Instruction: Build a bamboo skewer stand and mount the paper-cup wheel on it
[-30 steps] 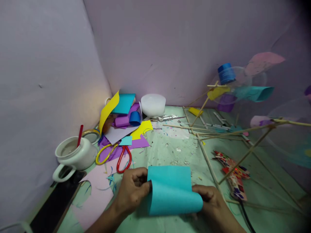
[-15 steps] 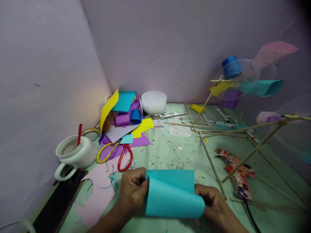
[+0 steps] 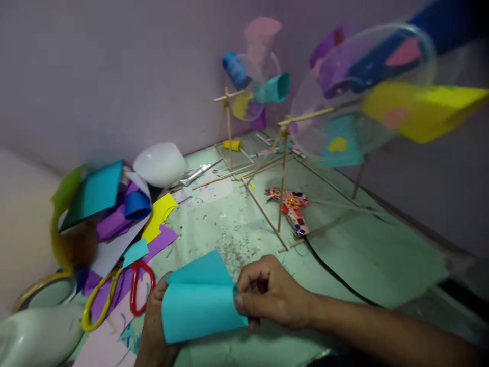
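A sheet of turquoise paper (image 3: 202, 313) is bent over in a loose curl between my two hands, low in the middle of the view. My left hand (image 3: 156, 311) grips its left end, with most of the fingers hidden behind the paper. At the right edge, my right hand (image 3: 273, 295) pinches the paper between thumb and fingers. Left of my left hand lie scissors handles, a yellow loop (image 3: 101, 300) and a red loop (image 3: 142, 288), on paper scraps.
A patterned glue gun (image 3: 292, 209) with a black cord lies beside a stick frame (image 3: 282, 173). Clear discs carrying coloured paper pieces (image 3: 346, 137) rise at right. Left are a paper pile (image 3: 95, 193), white bowl (image 3: 160, 165) and white pot (image 3: 42, 331).
The view has swung right, bringing more of the stick frame and discs in. The turquoise paper has turned and tilted, and my right hand now pinches its right edge from above.
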Tool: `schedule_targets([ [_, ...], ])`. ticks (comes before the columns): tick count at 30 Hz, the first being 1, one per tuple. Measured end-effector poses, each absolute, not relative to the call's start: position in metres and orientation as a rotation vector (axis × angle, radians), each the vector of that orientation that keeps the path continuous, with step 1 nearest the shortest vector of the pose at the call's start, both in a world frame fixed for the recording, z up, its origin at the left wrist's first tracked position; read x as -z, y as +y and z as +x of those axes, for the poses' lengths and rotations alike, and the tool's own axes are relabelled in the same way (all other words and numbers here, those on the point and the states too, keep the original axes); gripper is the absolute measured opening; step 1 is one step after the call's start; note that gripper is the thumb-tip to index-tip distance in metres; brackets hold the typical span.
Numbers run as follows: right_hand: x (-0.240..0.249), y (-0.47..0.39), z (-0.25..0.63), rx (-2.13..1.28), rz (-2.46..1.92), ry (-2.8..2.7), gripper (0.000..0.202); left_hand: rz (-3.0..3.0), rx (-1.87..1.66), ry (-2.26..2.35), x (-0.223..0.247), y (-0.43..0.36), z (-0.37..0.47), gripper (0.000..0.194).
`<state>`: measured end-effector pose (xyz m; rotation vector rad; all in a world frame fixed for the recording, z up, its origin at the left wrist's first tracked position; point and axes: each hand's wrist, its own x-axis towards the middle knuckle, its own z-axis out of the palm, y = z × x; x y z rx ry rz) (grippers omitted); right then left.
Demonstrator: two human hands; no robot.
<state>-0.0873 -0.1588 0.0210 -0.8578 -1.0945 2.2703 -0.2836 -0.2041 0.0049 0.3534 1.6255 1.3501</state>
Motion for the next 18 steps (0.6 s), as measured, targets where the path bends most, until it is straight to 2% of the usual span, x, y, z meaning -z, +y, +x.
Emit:
schedule_targets([
  [3, -0.016, -0.157, -0.084, -2.302, -0.724, -1.051, 0.033, 0.388, -1.391, 1.667, 0.000, -0.205, -0.287, 0.023],
  [5, -0.010, -0.156, -0.083, -2.287, -0.702, -1.065, 0.029, 0.439, -1.397, 1.674, 0.005, -0.207, -0.290, 0.031],
  [11, -0.003, -0.151, -0.082, -2.047, -0.869, -1.353, 0.004, 0.548, -1.393, 1.735, 0.012, -0.211, -0.294, 0.041],
  [18, -0.002, -0.149, -0.082, -1.917, -0.909, -1.462, 0.008, 0.662, -1.489, 1.868, 0.018, -0.218, -0.311, 0.039],
])
